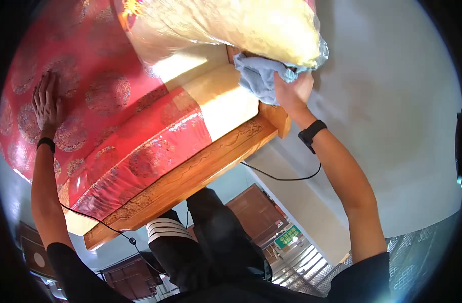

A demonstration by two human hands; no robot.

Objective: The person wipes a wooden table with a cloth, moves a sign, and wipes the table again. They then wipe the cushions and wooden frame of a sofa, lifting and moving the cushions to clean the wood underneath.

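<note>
My left hand (47,105) lies flat, palm down, on the shiny red mattress (140,136), which has round floral patterns. My right hand (295,95) grips a grey-blue cloth (259,78), its fingers partly hidden by the folds. The cloth is at the corner of a carved wooden bed frame (190,177), close to the wall. Right above it sits a bulky yellow bundle (241,28) in clear plastic, touching or nearly touching my right hand. Whether the cloth presses on the wood beneath cannot be told.
A pale wall (387,116) rises along the right side. A yellow band (228,106) crosses the mattress end, with sunlight on it. A black cable (286,179) hangs near my right arm. My dark-trousered legs (216,242) stand beside the frame. A brown cabinet (256,212) and green sign (287,237) appear further off.
</note>
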